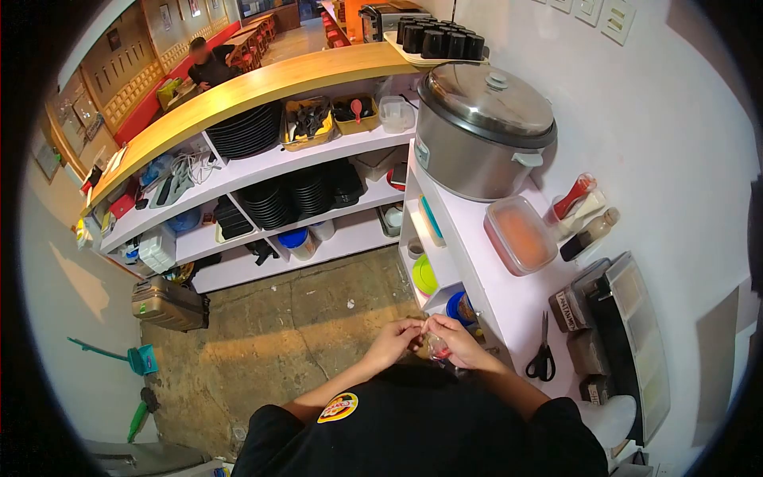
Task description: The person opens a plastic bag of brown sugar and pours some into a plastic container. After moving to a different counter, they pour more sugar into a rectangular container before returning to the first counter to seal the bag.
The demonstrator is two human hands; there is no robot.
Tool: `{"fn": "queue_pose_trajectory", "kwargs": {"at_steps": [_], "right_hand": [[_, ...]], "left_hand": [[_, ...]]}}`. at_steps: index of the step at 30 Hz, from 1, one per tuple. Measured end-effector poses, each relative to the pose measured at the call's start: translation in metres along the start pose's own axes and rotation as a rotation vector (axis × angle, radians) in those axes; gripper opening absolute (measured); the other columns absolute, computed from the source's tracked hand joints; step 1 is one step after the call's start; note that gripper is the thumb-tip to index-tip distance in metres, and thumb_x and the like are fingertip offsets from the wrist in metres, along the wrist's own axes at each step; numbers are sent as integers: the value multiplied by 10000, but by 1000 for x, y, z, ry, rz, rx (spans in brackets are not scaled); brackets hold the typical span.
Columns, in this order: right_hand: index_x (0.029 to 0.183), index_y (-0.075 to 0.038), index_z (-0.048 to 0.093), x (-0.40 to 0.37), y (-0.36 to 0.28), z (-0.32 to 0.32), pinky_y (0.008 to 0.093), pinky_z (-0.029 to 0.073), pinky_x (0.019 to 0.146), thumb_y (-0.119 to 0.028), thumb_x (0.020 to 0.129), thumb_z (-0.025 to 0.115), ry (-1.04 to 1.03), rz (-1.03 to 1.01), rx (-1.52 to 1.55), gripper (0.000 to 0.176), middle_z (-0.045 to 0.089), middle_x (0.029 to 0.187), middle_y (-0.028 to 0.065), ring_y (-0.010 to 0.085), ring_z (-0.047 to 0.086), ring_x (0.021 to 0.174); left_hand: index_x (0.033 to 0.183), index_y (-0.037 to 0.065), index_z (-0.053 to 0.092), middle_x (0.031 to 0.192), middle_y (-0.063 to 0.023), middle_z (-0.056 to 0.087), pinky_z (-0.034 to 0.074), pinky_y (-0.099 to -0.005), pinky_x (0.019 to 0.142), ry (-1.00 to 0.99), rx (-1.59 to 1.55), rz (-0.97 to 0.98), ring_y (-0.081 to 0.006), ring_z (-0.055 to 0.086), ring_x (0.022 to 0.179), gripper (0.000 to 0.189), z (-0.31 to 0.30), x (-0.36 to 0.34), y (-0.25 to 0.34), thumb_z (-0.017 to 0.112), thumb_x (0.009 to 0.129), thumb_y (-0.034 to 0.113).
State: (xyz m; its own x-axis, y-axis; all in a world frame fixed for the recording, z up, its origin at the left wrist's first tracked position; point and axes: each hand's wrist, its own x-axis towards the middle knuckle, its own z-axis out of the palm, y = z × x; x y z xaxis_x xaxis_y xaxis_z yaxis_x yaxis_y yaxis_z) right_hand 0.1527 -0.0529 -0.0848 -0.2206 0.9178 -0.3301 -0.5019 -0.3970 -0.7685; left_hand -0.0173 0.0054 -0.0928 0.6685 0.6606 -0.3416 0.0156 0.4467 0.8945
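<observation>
Low in front of my chest, my left hand (pixel 395 342) and my right hand (pixel 456 342) meet with fingertips pinched together. Between them hangs a small clear plastic bag (pixel 436 348) with something reddish in it; its contents are too small to name. Both hands appear closed on the top of the bag. To the right of my hands, black-handled scissors (pixel 542 358) lie on the white counter (pixel 509 322). Just beyond my right hand, a blue-lidded jar (pixel 459 308) stands on a low shelf.
A large steel rice cooker (pixel 485 127) stands on the counter, with a lidded orange-filled container (pixel 520 234), squeeze bottles (pixel 574 199) and a black condiment box (pixel 628 334) nearby. Shelves ahead hold stacked black plates (pixel 245 131). A suitcase (pixel 168 304) stands on the floor. A person (pixel 211 63) sits beyond the counter.
</observation>
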Motion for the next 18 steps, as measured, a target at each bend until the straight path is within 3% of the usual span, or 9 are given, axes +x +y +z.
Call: {"fn": "queue_pose_trajectory", "kwargs": {"at_steps": [2,6,9,14,18], "right_hand": [[920,-24,547,0,-8,10,235,437,718,-185,977,454,24,7,176,194,570,887,39,92,539,805],[920,-23,529,11,5,5,240,441,700,-196,976,461,98,5,99,194,547,878,30,92,529,797],[926,-27,516,11,5,7,237,433,700,-206,969,481,147,2,4,188,524,872,22,84,516,801],[933,-36,500,10,-1,9,227,423,701,-195,958,502,166,-195,-323,162,497,856,13,81,505,800],[972,-24,520,11,-10,15,225,429,705,-166,943,515,187,-142,-319,145,538,881,27,91,526,810]], "left_hand": [[1044,-11,627,891,-8,618,486,-244,662,26,123,36,-94,573,776,248,1,0,7,573,909,190],[968,-27,662,831,-19,651,489,-247,668,98,647,95,-96,583,719,232,9,-11,43,619,882,184],[919,-32,676,780,-33,664,487,-242,667,33,517,217,-89,582,681,189,-1,-7,32,626,876,146],[966,-15,640,807,-27,642,477,-229,679,-43,144,111,-79,577,719,179,-15,-2,0,588,909,147],[987,3,600,819,-5,603,464,-214,708,6,7,113,-73,562,750,200,-9,-3,-1,546,940,190]]}}
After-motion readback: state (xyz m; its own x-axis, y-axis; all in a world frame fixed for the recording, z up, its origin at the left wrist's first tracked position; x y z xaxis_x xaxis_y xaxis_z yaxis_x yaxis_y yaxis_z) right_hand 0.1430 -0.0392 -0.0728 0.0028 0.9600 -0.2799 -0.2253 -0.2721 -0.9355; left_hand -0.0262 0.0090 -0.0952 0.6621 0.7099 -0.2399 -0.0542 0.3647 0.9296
